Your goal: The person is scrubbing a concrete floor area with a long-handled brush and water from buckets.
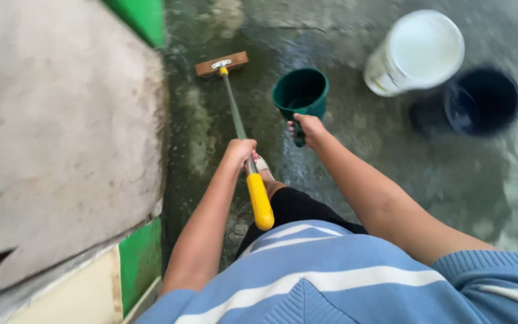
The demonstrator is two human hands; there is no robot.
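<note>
While the left hand (238,151) grips a long-handled brush (222,63) by its shaft, brush head on the wet floor (355,156) at 11 o'clock, the right hand (309,128) is closed on the handle of a green dipper (300,93) at 12 o'clock. White bucket (415,53) and dark bucket (481,99) stand at 2 o'clock.

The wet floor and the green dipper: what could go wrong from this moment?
1. The concrete floor looks wet and stained, and the foot stands on it, so a slip seems possible.
2. The right hand holds the green dipper tilted, so water may splash toward the leg.
3. The left hand alone grips the brush handle, so the scrubbing brush head may skid sideways.
</note>
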